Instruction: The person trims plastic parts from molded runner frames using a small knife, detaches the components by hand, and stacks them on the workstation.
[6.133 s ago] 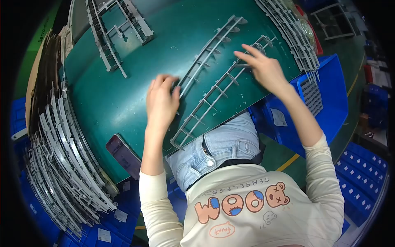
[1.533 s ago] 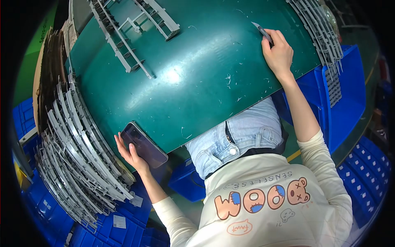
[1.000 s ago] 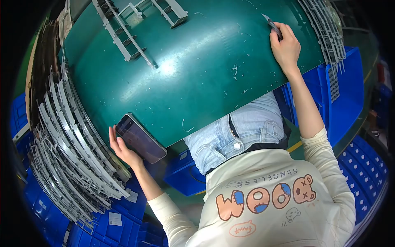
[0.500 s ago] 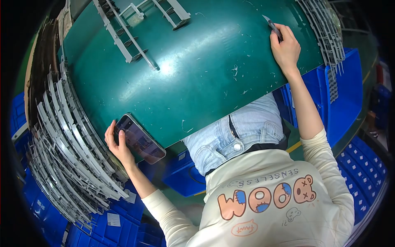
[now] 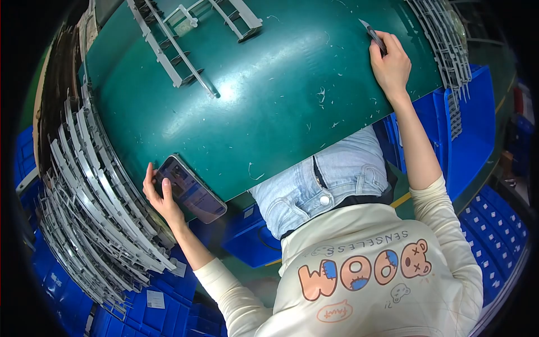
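Observation:
My left hand (image 5: 163,200) is at the left of a smartphone (image 5: 193,191) by the near left edge of the green table (image 5: 264,123). Its thumb touches the lit screen, while the fingers are spread beside the phone's left side, not wrapped around it. At the far right of the table, my right hand (image 5: 391,66) is closed around a craft knife (image 5: 371,35), whose pointed blade aims up and left. Part of the knife's handle is hidden by my fingers.
Grey plastic frame parts (image 5: 168,50) lie at the table's upper left. Stacks of long grey strips (image 5: 92,174) line the left side, and more strips (image 5: 441,42) stand at the right. Blue crates (image 5: 474,129) are beside the table. Small pale shavings dot its surface.
The picture on the phone screen has changed, showing a lighter area lower down. My left index finger seems slightly straighter. The right hand and the knife are practically still.

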